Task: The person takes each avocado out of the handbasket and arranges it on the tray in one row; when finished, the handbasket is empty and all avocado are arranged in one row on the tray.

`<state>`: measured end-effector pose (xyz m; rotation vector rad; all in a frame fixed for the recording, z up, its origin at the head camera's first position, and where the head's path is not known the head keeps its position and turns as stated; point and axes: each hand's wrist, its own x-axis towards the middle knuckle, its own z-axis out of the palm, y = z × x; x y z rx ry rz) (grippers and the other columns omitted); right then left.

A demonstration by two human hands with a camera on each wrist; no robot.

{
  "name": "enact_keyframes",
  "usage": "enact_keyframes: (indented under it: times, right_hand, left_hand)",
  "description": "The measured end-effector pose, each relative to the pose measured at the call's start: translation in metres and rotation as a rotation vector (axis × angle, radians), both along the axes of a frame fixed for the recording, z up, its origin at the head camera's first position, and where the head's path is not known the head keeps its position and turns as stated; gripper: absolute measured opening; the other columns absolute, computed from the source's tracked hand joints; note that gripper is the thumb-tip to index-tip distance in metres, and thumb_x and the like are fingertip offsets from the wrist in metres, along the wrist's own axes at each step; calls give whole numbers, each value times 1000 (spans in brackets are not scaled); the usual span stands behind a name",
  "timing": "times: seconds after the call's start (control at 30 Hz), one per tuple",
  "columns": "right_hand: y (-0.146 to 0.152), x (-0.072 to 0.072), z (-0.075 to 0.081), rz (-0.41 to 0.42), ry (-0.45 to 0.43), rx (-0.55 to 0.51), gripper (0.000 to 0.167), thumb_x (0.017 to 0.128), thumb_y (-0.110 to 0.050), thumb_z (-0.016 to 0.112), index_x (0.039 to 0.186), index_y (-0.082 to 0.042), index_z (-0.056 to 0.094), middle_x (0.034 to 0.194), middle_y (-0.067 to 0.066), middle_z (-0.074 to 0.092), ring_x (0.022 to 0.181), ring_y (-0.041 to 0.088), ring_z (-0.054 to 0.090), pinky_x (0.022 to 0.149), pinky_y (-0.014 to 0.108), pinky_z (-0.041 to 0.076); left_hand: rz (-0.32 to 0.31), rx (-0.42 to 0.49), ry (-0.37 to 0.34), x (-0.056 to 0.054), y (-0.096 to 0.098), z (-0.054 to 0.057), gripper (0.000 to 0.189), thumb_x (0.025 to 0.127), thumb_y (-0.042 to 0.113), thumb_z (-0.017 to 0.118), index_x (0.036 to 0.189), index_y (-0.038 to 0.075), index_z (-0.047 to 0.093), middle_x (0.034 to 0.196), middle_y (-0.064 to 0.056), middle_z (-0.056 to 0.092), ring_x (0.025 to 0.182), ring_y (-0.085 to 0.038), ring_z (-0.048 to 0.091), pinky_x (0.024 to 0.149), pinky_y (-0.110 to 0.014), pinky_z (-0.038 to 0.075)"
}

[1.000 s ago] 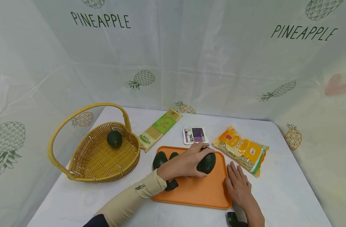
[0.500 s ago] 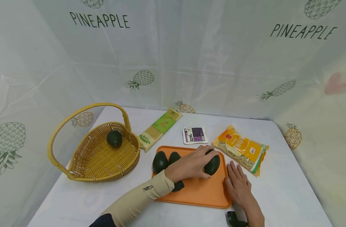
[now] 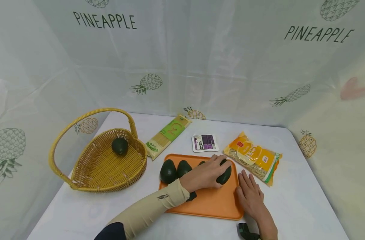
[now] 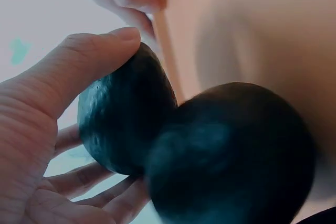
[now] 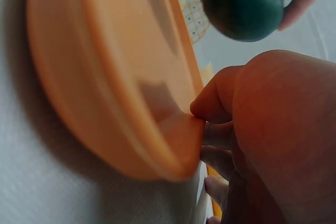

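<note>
My left hand (image 3: pixel 207 172) grips a dark green avocado (image 3: pixel 224 174) over the right part of the orange tray (image 3: pixel 209 209). In the left wrist view, the thumb presses the top of that avocado (image 4: pixel 118 114) while the fingers curve around its far side. A second avocado (image 4: pixel 231 156) appears closer to that camera. Two avocados, an outer one (image 3: pixel 168 171) and its neighbour (image 3: pixel 183 167), lie at the tray's left end; another (image 3: pixel 201 163) is mostly hidden behind my left hand. My right hand (image 3: pixel 252 196) rests at the tray's right edge, fingers straight, its thumb touching the rim.
A wicker basket (image 3: pixel 104 173) with a tall handle stands at the left, one avocado (image 3: pixel 120 146) inside. Behind the tray lie a green noodle pack (image 3: pixel 168 136), a small purple-and-white packet (image 3: pixel 205 143) and a yellow bag (image 3: pixel 254 156). A patterned curtain hangs behind the table.
My left hand has moved right with the avocado, most of it in the first half second, and the avocados behind the forearm show more. The right hand stays at the tray's edge.
</note>
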<state>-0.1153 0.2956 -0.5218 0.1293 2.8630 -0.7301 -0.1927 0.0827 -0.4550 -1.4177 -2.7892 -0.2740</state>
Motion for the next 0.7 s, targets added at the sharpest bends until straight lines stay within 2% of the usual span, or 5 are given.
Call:
enact_keyframes:
  times: [0.1,0.2,0.53,0.7]
  right_hand:
    - [-1,0,-1,-3,-4,2,64,115,-29,43,168,-1,24,179,22,13,166,49,1,125,80,6]
    - [-1,0,-2,-3,-1,4,63,115,-29,42,168,0,24,179,22,13,166,49,1,125,81,6]
    - [-2,1,-1,-5,23,7,63,114,-29,43,168,1,26,178,23,15,165,50,4,124,81,7]
    - [-1,1,-1,-7,15,6,64,114,-29,43,167,1,26,178,23,15,165,50,3,124,81,6]
  left_hand:
    - [-3,-28,61,-1,-1,-5,82,91,44,87,157,15,49,158,-10,51,137,-24,57,104,-26,60]
    - [-1,-52,87,-2,-2,-10,81,91,46,86,156,15,49,154,-9,54,133,-23,58,103,-25,60]
    - [11,-74,91,-4,-6,-19,82,91,49,85,156,15,50,151,-8,56,130,-22,59,101,-25,60]
    - [27,-63,58,-6,-7,-22,81,93,48,84,158,15,48,153,-8,54,132,-23,59,102,-26,60]
